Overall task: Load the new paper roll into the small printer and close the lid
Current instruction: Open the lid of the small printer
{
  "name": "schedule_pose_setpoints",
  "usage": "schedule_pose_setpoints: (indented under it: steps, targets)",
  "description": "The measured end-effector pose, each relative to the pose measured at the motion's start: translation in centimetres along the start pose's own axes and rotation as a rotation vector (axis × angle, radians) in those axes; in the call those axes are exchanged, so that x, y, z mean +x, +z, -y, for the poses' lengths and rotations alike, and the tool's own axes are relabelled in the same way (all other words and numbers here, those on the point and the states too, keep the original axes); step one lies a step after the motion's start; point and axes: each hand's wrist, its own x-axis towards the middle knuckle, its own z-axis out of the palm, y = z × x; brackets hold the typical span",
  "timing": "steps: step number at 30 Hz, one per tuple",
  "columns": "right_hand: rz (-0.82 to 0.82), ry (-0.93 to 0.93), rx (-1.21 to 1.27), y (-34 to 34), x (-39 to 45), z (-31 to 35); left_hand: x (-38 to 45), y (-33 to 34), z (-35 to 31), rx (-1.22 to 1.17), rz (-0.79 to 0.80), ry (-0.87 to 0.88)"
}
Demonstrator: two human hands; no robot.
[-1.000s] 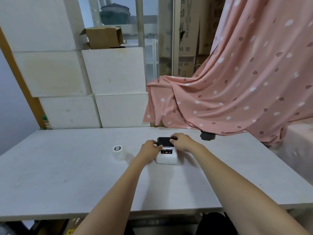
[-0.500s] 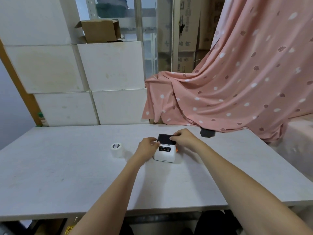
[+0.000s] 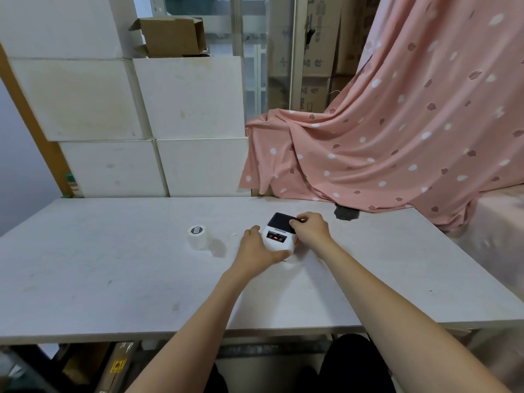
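White worktop carried one label printer, one paper roll. Left hand gripped printer's side; right hand pinched dark lid. Printer's right flank hidden.

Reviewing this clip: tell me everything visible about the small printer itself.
The small printer is a compact, rounded white box, plastic by the look, with a dark lid panel on top and a black strip on its front bearing a small red mark. It sits upright on the white table, near the middle. The left hand grips its left side and front corner; the right hand rests fingertips on the lid's right edge. The lid looks down, though whether latched is unclear.
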Motion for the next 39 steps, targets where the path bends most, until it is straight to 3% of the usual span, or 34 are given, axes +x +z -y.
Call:
schedule_pose_setpoints:
  steps: [5,11,19,23,27,39]
  targets:
    - [-0.107,0.000,0.056,0.5,-1.7,-1.0,-0.1,-0.2,-0.1,-0.034,-0.004,0.015]
    - [-0.188,-0.085,0.057,1.0,-4.1,-2.7,0.3,-1.9,0.6,-0.111,0.133,0.035]
    - [-0.009,-0.201,-0.032,1.0,-7.2,-3.7,1.1,-2.6,1.2,-0.127,0.181,0.129]
    - [0.072,-0.143,0.027,1.1,-6.9,-3.2,0.7,-2.1,2.0,-0.200,0.142,0.101]
    - [0.074,-0.045,0.090,1.4,-6.5,-2.5,0.4,-1.9,2.3,-0.199,0.103,0.111]
    - [0.059,-0.028,0.111,1.5,-6.2,-2.9,0.7,-1.7,2.8,-0.138,0.096,0.130]
